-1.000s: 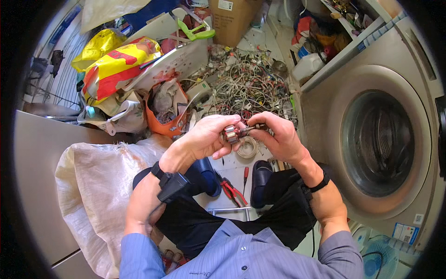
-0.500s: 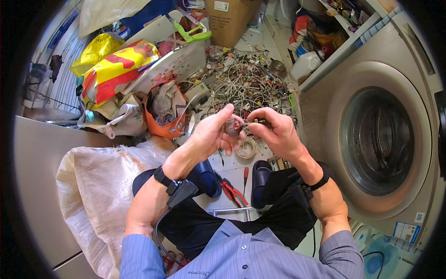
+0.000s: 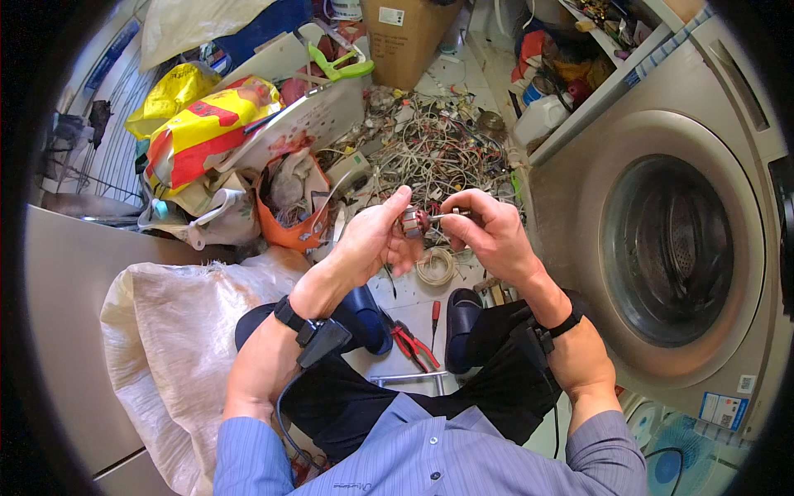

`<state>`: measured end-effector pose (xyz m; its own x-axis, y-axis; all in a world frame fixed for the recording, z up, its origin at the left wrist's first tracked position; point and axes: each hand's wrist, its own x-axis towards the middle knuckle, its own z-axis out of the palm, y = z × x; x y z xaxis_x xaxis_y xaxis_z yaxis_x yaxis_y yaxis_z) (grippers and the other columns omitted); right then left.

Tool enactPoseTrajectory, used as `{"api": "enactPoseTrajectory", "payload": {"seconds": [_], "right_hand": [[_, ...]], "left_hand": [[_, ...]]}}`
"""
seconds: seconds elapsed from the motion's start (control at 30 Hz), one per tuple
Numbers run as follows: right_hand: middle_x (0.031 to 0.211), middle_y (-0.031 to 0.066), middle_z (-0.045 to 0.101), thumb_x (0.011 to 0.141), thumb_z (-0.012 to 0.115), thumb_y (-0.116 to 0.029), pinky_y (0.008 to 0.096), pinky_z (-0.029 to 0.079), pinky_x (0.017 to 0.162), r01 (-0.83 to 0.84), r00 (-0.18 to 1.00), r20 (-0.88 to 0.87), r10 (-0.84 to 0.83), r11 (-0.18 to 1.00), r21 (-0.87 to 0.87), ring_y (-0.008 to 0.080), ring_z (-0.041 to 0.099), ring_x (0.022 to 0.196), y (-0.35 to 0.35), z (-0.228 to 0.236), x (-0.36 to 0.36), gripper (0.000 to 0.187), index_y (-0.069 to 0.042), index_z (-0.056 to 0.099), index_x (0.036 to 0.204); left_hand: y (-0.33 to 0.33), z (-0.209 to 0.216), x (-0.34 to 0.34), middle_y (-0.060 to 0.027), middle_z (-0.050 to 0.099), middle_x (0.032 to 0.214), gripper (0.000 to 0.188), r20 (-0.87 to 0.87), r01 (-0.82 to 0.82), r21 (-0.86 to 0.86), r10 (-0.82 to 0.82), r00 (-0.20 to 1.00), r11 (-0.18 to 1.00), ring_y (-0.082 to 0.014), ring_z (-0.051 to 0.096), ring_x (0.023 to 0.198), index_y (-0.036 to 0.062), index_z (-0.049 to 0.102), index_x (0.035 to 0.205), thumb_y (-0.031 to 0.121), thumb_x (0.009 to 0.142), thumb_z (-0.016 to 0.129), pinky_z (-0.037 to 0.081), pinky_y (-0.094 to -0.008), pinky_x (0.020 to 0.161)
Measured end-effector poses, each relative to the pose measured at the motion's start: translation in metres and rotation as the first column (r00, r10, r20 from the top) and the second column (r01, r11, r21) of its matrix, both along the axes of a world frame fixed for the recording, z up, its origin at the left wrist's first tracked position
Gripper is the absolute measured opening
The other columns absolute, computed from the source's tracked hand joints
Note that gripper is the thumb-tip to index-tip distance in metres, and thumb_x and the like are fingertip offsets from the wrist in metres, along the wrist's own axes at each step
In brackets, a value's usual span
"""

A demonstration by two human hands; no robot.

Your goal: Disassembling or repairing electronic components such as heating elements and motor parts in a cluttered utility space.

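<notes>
My left hand is closed around a small motor rotor, a silvery metal cylinder with reddish parts at its right end. The thumb lies over the top of it, and the lower fingers are smeared by motion. From the right, my right hand pinches the thin metal shaft that points toward it. What else is between those fingertips, a small dark piece, is mostly hidden. Both hands are raised in front of me, above the floor. Below the rotor lies a coil of pale cable.
A heap of tangled wires and scraps covers the floor ahead. Red-handled pliers and a screwdriver lie between my feet. A washing machine stands right; an orange bag, white basket and woven sack stand left.
The rotor has turned slightly, and more of its bright shaft shows between my hands. My left hand's lower fingers have shifted. Both arms stay in nearly the same place.
</notes>
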<state>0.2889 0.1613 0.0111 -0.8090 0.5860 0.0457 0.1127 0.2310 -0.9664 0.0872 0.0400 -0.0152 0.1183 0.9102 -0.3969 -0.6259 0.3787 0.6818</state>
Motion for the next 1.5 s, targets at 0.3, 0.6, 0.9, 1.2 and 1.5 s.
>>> {"api": "enactPoseTrajectory", "payload": {"seconds": [0.3, 0.6, 0.9, 1.2, 1.5], "right_hand": [[0.081, 0.0020, 0.068, 0.098, 0.069, -0.007, 0.0229, 0.052, 0.062, -0.035, 0.999, 0.022, 0.035, 0.999, 0.019, 0.0062, 0.064, 0.069, 0.000, -0.003, 0.003, 0.015, 0.001, 0.067, 0.110], [0.095, 0.0105, 0.070, 0.089, 0.076, -0.005, 0.0309, 0.055, 0.075, -0.108, 0.980, -0.099, 0.171, 0.884, 0.456, 0.0194, 0.069, 0.085, 0.004, -0.006, 0.000, 0.021, -0.002, 0.068, 0.108], [0.080, 0.0068, 0.066, 0.086, 0.083, -0.025, 0.0321, 0.054, 0.067, -0.159, 0.972, 0.194, 0.133, 0.980, 0.121, 0.0143, 0.065, 0.073, -0.005, 0.003, 0.000, 0.040, -0.002, 0.065, 0.113], [0.071, 0.0106, 0.067, 0.088, 0.082, -0.032, 0.0321, 0.051, 0.057, -0.118, 0.992, 0.064, 0.105, 0.959, 0.256, 0.0181, 0.065, 0.060, -0.007, -0.008, -0.002, 0.036, 0.000, 0.067, 0.096], [0.083, 0.0109, 0.067, 0.085, 0.084, -0.016, 0.0309, 0.052, 0.061, -0.048, 0.966, -0.203, 0.162, 0.880, 0.472, 0.0187, 0.066, 0.067, -0.004, -0.006, -0.004, 0.028, -0.001, 0.067, 0.102]], "left_hand": [[-0.001, 0.001, 0.001, -0.0101, 0.068, 0.081, 0.035, 0.119, 0.065, 0.101, -0.077, 0.990, 0.993, -0.0173, 0.065, 0.061, -0.0004, 0.066, 0.113, 0.033, 0.106, 0.059, 0.049, -0.0267, 0.049], [0.001, 0.017, 0.003, -0.0081, 0.066, 0.076, 0.023, -0.010, 0.024, -0.204, -0.026, 1.000, 0.979, -0.0126, 0.048, 0.040, 0.0058, 0.065, 0.100, 0.028, 0.101, 0.064, 0.032, -0.0268, 0.034], [-0.007, 0.004, 0.009, -0.0081, 0.064, 0.075, 0.018, -0.060, -0.025, -0.029, 0.023, 0.998, 0.999, -0.0116, 0.049, 0.042, 0.0060, 0.063, 0.100, 0.024, 0.102, 0.063, 0.035, -0.0245, 0.036], [-0.010, 0.005, 0.014, -0.0010, 0.063, 0.073, 0.020, -0.262, 0.027, 0.038, -0.016, 0.965, 0.999, -0.0079, 0.054, 0.055, 0.0056, 0.067, 0.096, 0.025, 0.096, 0.072, 0.042, -0.0237, 0.049], [-0.006, 0.014, 0.010, -0.0027, 0.064, 0.072, 0.017, -0.157, 0.038, 0.000, -0.037, 0.987, 0.999, -0.0088, 0.053, 0.054, 0.0033, 0.071, 0.097, 0.020, 0.094, 0.075, 0.036, -0.0220, 0.045]]}}
